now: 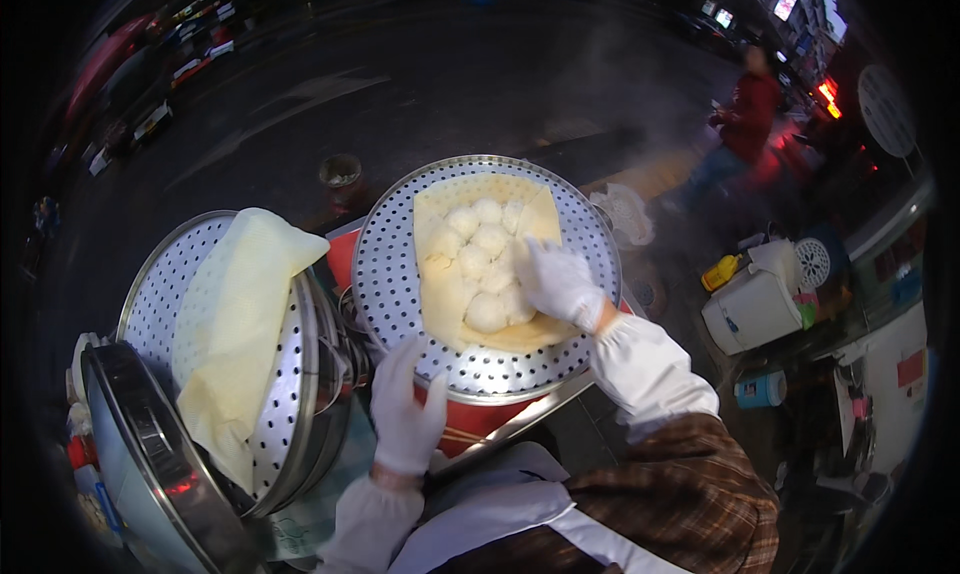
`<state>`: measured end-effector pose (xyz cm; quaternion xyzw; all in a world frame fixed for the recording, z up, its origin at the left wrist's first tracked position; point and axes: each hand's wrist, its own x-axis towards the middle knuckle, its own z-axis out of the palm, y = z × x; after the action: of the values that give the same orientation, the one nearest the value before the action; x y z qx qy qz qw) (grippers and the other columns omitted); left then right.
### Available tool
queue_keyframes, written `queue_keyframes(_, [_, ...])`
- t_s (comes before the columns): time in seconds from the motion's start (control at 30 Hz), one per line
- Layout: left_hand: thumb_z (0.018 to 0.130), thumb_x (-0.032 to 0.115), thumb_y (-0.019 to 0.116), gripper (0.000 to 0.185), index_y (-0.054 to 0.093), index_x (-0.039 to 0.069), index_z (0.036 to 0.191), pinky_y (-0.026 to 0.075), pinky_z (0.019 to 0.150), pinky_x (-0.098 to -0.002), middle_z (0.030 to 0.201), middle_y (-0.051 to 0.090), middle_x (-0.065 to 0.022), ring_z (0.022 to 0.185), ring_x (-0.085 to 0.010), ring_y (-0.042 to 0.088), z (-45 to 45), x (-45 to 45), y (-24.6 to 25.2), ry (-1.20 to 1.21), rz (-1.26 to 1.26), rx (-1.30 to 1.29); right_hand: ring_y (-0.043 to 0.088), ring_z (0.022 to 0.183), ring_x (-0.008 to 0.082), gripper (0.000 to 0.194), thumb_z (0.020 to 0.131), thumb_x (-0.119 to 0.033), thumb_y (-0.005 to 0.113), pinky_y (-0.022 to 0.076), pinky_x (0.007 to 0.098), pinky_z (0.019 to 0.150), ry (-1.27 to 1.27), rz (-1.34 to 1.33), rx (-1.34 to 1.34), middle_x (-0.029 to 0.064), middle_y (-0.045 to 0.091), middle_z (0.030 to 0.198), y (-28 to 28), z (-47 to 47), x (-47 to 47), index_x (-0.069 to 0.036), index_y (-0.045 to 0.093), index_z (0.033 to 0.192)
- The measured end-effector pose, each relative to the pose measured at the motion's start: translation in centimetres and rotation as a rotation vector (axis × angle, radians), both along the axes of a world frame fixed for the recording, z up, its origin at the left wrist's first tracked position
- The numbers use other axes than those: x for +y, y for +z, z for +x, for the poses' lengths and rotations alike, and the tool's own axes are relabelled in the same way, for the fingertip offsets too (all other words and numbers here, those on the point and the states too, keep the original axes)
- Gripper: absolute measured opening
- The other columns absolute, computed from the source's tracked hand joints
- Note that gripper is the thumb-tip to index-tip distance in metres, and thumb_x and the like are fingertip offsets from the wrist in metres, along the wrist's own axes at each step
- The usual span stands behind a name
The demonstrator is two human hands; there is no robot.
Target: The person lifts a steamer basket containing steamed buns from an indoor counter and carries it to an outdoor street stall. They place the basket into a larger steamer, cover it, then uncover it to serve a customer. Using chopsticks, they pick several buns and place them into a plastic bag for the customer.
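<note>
A round perforated metal steamer tray (386, 274) lies before me. On it a cream steamer cloth (442, 304) is spread beneath a cluster of several white round buns (490, 240). My right hand (562, 280), in a white glove, reaches over the cluster's right side. Its fingertips are blurred against the cloth and buns, so what they grip does not show. My left hand (409, 409), also gloved in white, is raised at the tray's near-left rim, thumb and fingers apart, with nothing visible in it.
At left, a second cream cloth (240, 311) drapes over a stack of steamer tiers (161, 296); a large metal lid (142, 439) leans against it. A white bin (754, 315) and a blue tub (760, 389) stand at right. Past them, a person in red (750, 116) is in the street.
</note>
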<state>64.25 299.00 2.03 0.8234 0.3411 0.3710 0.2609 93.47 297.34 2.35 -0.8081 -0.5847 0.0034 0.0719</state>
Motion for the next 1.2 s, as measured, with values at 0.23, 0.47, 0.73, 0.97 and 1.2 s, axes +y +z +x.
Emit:
queue_keyframes(0.23, [0.077, 0.025, 0.076, 0.072, 0.045, 0.007, 0.14, 0.046, 0.099, -0.0438, 0.129, 0.055, -0.0198, 0.113, -0.0357, 0.058, 13.6, 8.1, -6.5, 0.293, -0.1, 0.351, 0.069, 0.081, 0.0377, 0.028, 0.088, -0.03, 0.057, 0.0543, 0.0463, 0.074, -0.369, 0.11, 0.55, 0.0193, 0.071, 0.087, -6.7, 13.5, -9.0, -0.009, 0.07, 0.1])
queue_keyframes(0.47, [0.08, 0.006, 0.066, 0.056, 0.054, 0.009, 0.135, 0.054, 0.077, -0.0414, 0.085, 0.07, -0.0134, 0.077, -0.032, 0.069, 9.1, 9.1, -9.0, 0.605, -0.393, 0.388, 0.069, 0.083, 0.039, 0.035, 0.086, -0.037, 0.063, 0.0543, 0.0479, 0.075, -0.093, -0.093, 0.335, 0.0193, 0.07, 0.084, -7.1, 19.6, -6.7, -0.005, 0.068, 0.1])
queue_keyframes(0.73, [0.093, 0.045, 0.059, 0.065, 0.051, -0.002, 0.137, 0.039, 0.108, -0.0415, 0.135, 0.055, -0.0262, 0.126, -0.038, 0.053, 11.3, 14.6, -9.2, 0.45, -0.327, 0.357, 0.066, 0.096, 0.0404, 0.047, 0.082, -0.04, 0.07, 0.0539, 0.0467, 0.083, -0.114, 0.007, 0.218, 0.0261, 0.066, 0.104, -11.0, 23.3, 10.6, -0.001, 0.065, 0.106])
queue_keyframes(0.97, [0.087, 0.052, 0.064, 0.07, 0.058, -0.003, 0.13, 0.047, 0.098, -0.0371, 0.12, 0.066, -0.0263, 0.114, -0.0347, 0.063, 17.9, 23.1, -8.4, 0.489, -0.552, 0.583, 0.066, 0.1, 0.0387, 0.056, 0.078, -0.042, 0.074, 0.0526, 0.0443, 0.086, -0.004, -0.138, 0.453, 0.0244, 0.069, 0.106, -11.7, 23.9, 12.2, -0.002, 0.062, 0.115])
queue_keyframes(1.2, [0.081, 0.028, 0.06, 0.04, 0.072, 0.003, 0.11, 0.05, 0.095, -0.0431, 0.112, 0.068, -0.0252, 0.108, -0.0393, 0.065, 17.6, 25.2, -8.7, 0.555, -0.479, 0.731, 0.066, 0.091, 0.0423, 0.039, 0.09, -0.031, 0.061, 0.0518, 0.0486, 0.081, 0.105, -0.069, 0.411, 0.0239, 0.069, 0.092, -12.4, 23.8, 12.5, -0.012, 0.057, 0.123])
